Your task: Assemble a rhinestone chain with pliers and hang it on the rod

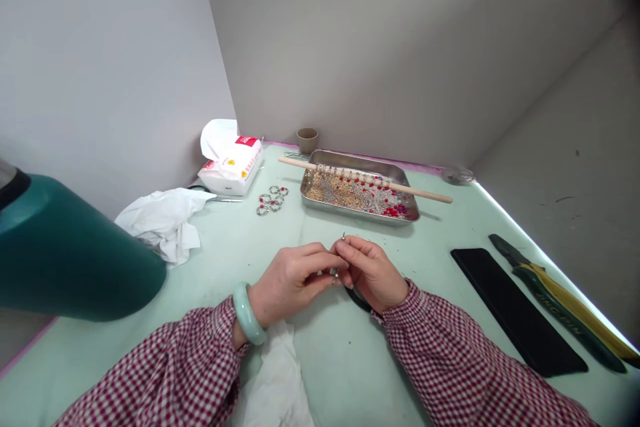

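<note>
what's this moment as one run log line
left hand: pinching small beaded piece | right hand: pinching it too | metal tray: holds beads, wooden rod across top

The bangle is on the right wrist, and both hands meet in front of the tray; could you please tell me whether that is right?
Not quite: the head view shows the bangle on the left wrist. The left hand and right hand meet in front of the tray.

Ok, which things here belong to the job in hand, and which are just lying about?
Likely the job's: small beadwork held, metal bead tray, wooden dowel, beaded rings, possibly the pliers.
Likely just lying about: green bottle, tissue pack, crumpled tissues, brown cup.
</note>
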`<state>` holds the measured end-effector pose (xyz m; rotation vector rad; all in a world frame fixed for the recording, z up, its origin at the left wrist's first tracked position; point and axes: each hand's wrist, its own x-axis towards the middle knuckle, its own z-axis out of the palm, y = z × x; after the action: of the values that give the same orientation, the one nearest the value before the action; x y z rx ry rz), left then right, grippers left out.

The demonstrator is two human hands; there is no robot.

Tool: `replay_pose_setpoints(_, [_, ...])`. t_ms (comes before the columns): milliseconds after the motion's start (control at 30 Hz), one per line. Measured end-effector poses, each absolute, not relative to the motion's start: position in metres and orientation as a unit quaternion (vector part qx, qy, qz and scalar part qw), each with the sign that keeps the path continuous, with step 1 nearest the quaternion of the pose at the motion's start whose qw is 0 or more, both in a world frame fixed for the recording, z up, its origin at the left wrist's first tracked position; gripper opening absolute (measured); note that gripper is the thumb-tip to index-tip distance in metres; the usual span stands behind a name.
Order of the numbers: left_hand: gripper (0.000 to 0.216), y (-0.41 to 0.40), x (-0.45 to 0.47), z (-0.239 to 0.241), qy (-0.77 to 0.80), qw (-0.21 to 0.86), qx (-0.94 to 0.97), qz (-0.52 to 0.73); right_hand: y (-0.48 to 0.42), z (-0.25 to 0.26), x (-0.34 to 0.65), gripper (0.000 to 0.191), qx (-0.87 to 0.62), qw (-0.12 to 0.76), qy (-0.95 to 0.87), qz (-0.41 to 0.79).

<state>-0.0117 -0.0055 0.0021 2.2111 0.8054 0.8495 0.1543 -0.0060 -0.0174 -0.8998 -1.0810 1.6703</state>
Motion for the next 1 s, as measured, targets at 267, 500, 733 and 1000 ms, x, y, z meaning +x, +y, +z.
replay_pose_setpoints(267, [0.018,-0.0035,-0.0123,-0.0022,0.274,0.313,0.836,0.358,-0.0077,-0.027,0.1543,0.026,-0.383,0.464,-0.499,0.623])
replay_pose_setpoints(500, [0.01,-0.0048,-0.0081,-0.001,0.346,0.49,0.734,0.32,-0.0112,-0.025,0.1531,0.025,-0.414,0.459,-0.593,0.516])
replay_pose_setpoints(733, [0.014,0.0008,-0.0095,0.0006,0.347,0.657,0.564,0.361,-0.0068,-0.0269,0.1555,0.022,-0.371,0.496,-0.521,0.587])
replay_pose_setpoints(1000, [0.023,0.0028,-0.0112,-0.0034,0.289,0.772,0.424,0.376,-0.01,-0.0226,0.1521,0.02,-0.256,0.51,-0.414,0.709])
